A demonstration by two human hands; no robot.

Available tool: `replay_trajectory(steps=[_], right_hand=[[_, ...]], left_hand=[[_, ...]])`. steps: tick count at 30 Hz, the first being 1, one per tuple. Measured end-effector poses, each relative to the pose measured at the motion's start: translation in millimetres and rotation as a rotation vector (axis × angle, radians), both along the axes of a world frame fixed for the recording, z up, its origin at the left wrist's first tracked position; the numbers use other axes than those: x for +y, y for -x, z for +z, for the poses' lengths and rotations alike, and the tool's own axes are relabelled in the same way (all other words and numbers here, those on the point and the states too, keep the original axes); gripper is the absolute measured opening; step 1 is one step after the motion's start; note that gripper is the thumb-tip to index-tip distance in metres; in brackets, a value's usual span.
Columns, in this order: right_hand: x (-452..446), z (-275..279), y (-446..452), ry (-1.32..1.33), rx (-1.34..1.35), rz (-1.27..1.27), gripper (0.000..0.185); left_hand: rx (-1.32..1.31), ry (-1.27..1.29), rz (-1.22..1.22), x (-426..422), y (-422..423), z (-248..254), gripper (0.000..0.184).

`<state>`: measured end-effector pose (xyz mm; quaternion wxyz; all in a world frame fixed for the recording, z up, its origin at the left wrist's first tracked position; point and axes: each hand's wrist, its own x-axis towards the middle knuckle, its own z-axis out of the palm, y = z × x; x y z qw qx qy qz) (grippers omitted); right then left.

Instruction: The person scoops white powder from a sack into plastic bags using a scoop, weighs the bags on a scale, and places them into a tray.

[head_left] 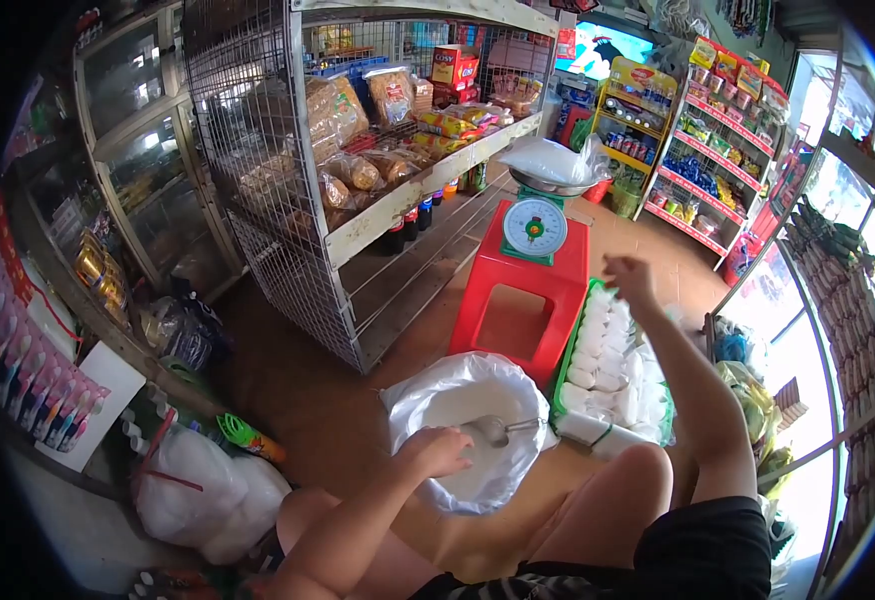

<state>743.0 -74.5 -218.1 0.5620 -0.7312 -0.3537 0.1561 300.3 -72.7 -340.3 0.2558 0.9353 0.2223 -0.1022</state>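
In front of my legs stands a white plastic-lined sack (413, 400) of white granular stuff. A metal scoop (493, 430) lies in it, its handle toward the right rim. My left hand (440, 452) is over the near left part of the sack, fingers loosely stretched and holding nothing I can see. My right hand (632, 280) is raised right of the red stool (478, 270), fingers bent but apart. On the stool is a green dial scale (535, 228), its pan carrying a filled clear bag (548, 160). Below my right hand, a green crate (568, 385) holds several white filled bags (608, 350).
A wire-mesh shelf (358, 245) with packaged bread (358, 170) stands ahead on the left. Snack racks (708, 150) are at the back right. White plastic bags (203, 485) and a green-orange spray can (250, 437) lie at my left. A glass case (798, 340) borders the right.
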Motion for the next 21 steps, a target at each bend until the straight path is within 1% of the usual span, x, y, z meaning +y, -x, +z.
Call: replay_trajectory(steps=[1, 3, 5, 6, 8, 9, 11, 12, 13, 15, 16, 18, 19, 20, 21], right_hand=[[-15.0, 5.7, 28.0, 0.106, 0.001, 0.038, 0.031], [-15.0, 6.0, 35.1, 0.074, -0.164, 0.097, 0.027], [3.5, 33.3, 24.0, -0.056, -0.316, 0.072, 0.026], [13.8, 52.3, 17.5, -0.093, -0.356, 0.023, 0.03], [30.4, 102.1, 13.6, -0.002, -0.436, -0.092, 0.038], [39.5, 117.8, 11.6, -0.018, -0.494, -0.147, 0.044], [59.3, 138.9, 4.0, -0.044, -0.658, -0.26, 0.053], [71.9, 141.4, -4.4, -0.054, -0.762, -0.318, 0.057], [80.6, 141.1, -12.4, -0.079, -0.861, -0.32, 0.061], [92.0, 148.9, -25.7, 0.031, -0.901, -0.17, 0.054], [94.9, 152.1, -29.4, 0.096, -0.839, -0.125, 0.044], [103.8, 154.1, -39.1, 0.017, -0.723, -0.055, 0.037], [108.6, 155.4, -44.7, 0.024, -0.79, -0.099, 0.04], [112.8, 155.2, -49.3, 0.024, -0.789, -0.097, 0.04], [116.7, 153.9, -53.8, -0.036, -0.727, -0.095, 0.041]], left_hand=[[-0.013, 0.001, -0.004, 0.1, -0.2, -1.7, 0.047], [-0.009, -0.007, -0.009, -0.8, -2.0, -1.8, 0.046], [-0.001, -0.006, -0.018, -4.6, -4.1, -3.5, 0.046], [-0.004, 0.0, -0.017, -5.8, -6.3, -4.5, 0.045], [-0.011, 0.008, -0.02, -8.9, -10.8, -6.5, 0.044], [-0.013, 0.015, -0.021, -10.1, -12.5, -7.4, 0.044], [-0.021, 0.018, -0.018, -10.5, -14.7, -5.6, 0.044], [-0.005, 0.006, -0.032, -10.1, -16.1, -3.7, 0.045], [0.013, -0.006, -0.047, -9.4, -17.1, -2.0, 0.046], [0.011, -0.003, -0.046, -7.9, -18.4, -2.4, 0.045], [0.009, 0.003, -0.048, -6.4, -18.7, -2.8, 0.045], [0.013, -0.001, -0.041, -5.9, -18.3, -0.8, 0.045], [0.015, 0.0, -0.042, -6.2, -16.7, -0.2, 0.046], [0.016, 0.0, -0.041, -5.8, -14.0, 0.6, 0.046], [0.019, -0.005, -0.041, -5.7, -11.7, 1.6, 0.046]])
